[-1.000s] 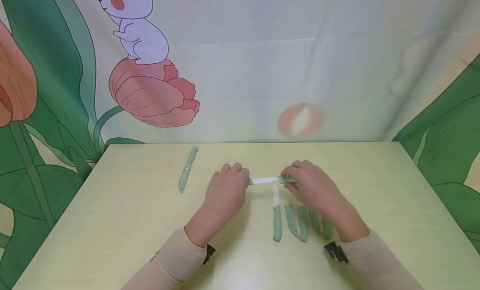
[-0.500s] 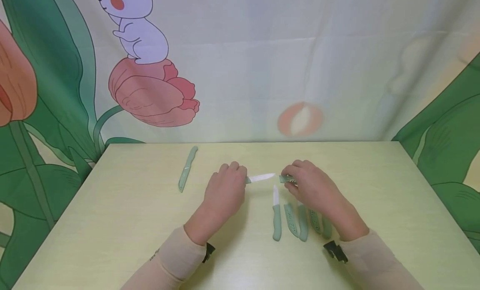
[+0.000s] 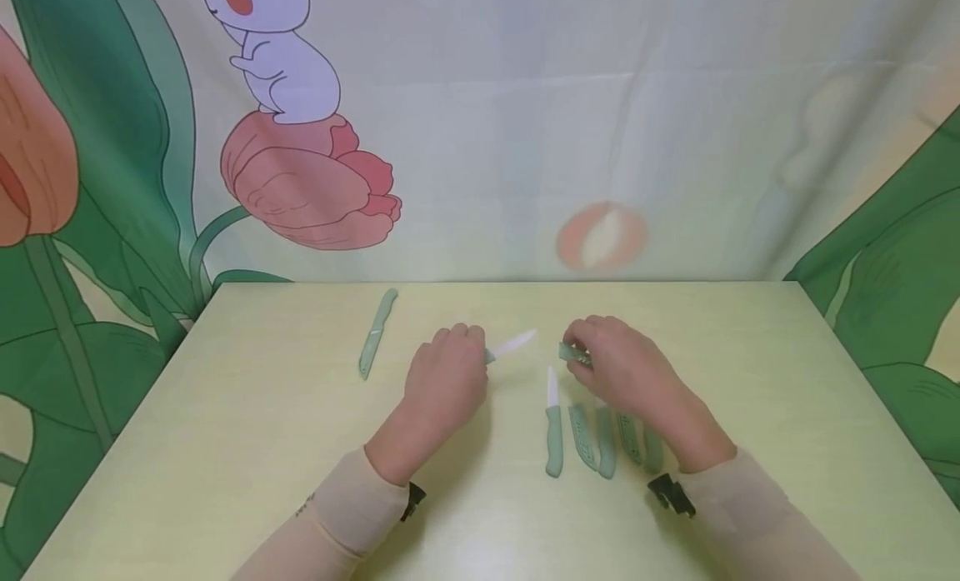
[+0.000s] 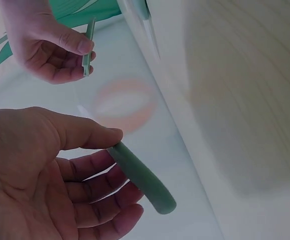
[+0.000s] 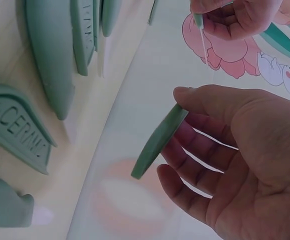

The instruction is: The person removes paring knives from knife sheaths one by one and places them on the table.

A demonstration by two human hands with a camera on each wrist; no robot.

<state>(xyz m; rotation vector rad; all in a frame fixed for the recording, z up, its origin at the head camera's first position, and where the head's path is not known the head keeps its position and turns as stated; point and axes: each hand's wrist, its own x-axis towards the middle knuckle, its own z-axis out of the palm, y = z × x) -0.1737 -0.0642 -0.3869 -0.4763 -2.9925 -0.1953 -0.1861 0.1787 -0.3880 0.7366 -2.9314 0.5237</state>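
Observation:
My left hand pinches a paring knife by its green handle, thumb on top. Its white blade points right and slightly away in the head view. Across from it, my right hand holds a green blade cover between thumb and fingers. A gap separates the blade tip from the cover's mouth. Both hands are raised over the table. Just below that gap lies another knife, its white blade bare.
Right of the bare knife, two textured covers alternate with two more green-handled knives, partly behind my right forearm. A knife in its cover lies at the back left. A printed curtain hangs behind the table.
The blade tip was at the cover's mouth one second ago. My left hand has drawn the knife away leftward and its blade has tilted upward; the right hand has barely moved.

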